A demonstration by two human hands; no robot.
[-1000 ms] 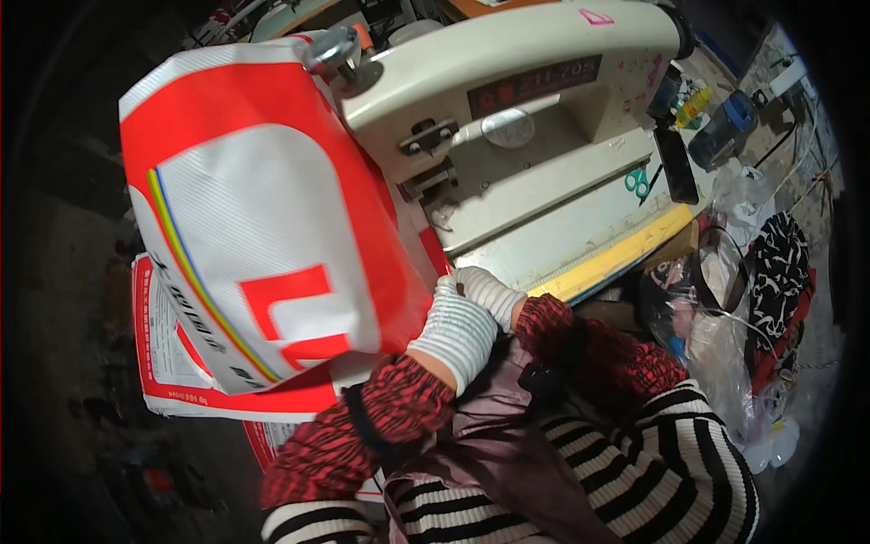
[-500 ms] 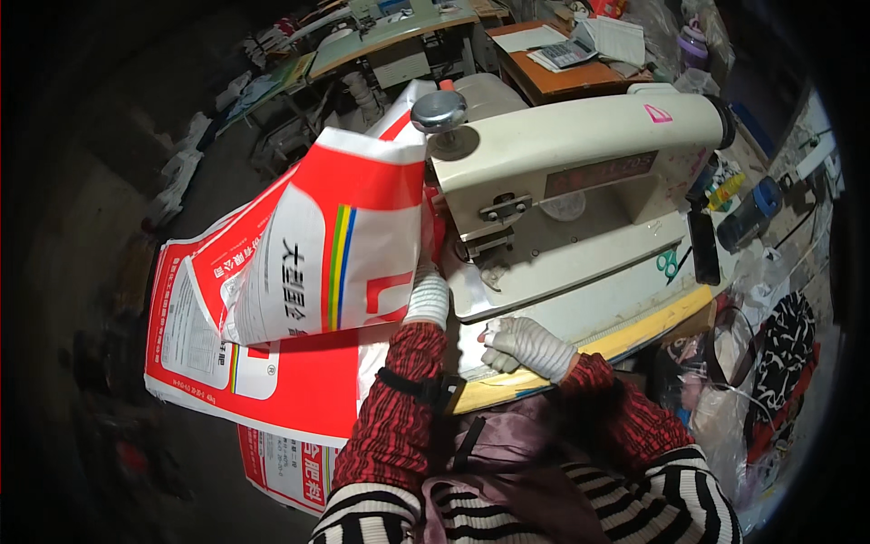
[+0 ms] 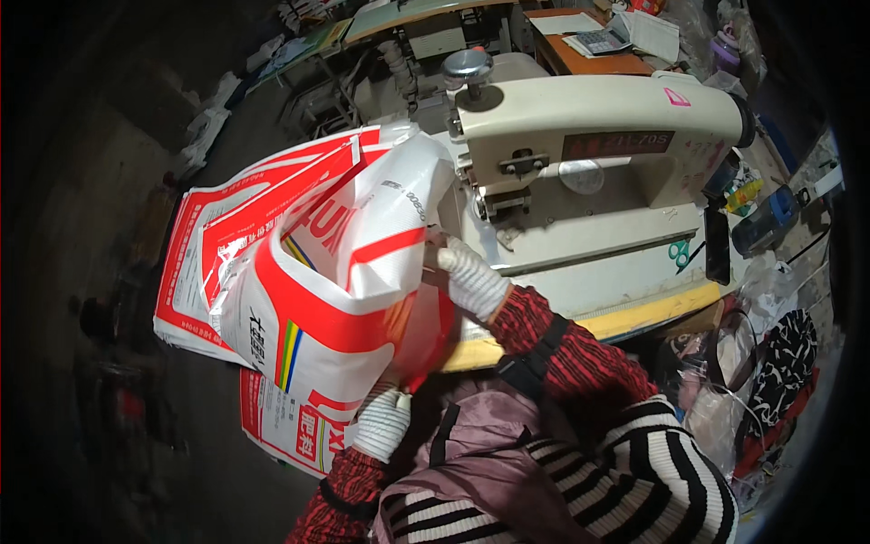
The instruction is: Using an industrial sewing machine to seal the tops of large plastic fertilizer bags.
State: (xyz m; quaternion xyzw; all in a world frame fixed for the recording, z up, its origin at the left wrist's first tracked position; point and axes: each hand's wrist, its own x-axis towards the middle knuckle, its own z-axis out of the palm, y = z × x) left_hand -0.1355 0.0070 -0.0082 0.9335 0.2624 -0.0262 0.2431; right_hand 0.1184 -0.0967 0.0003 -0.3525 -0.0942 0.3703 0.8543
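A red and white printed sack [image 3: 326, 310], bent open into a curved shape, stands in front of me to the left of a cream industrial sewing machine [image 3: 589, 113]. My right hand [image 3: 473, 277], its palm wrapped in white bandage, is closed on the sack's right edge beside the machine's bed. Lower down, my left hand [image 3: 383, 422], wrapped the same way, pinches the sack's near lower edge. Its fingertips are partly hidden by the sack. More flat sacks [image 3: 186, 272] lie in a stack behind and left of it.
Green scissors [image 3: 679, 255] and a dark phone [image 3: 717, 247] lie on the machine table, whose front edge is yellow [image 3: 625, 317]. A blue bottle [image 3: 766, 222] stands at the right. Behind are a calculator [image 3: 602, 42] on a brown desk and another worktable [image 3: 381, 20].
My left hand has come down and nearer, to the sack's lower edge. My right hand has moved left and up onto the sack. The sack has swung down and opened; the view has shifted slightly.
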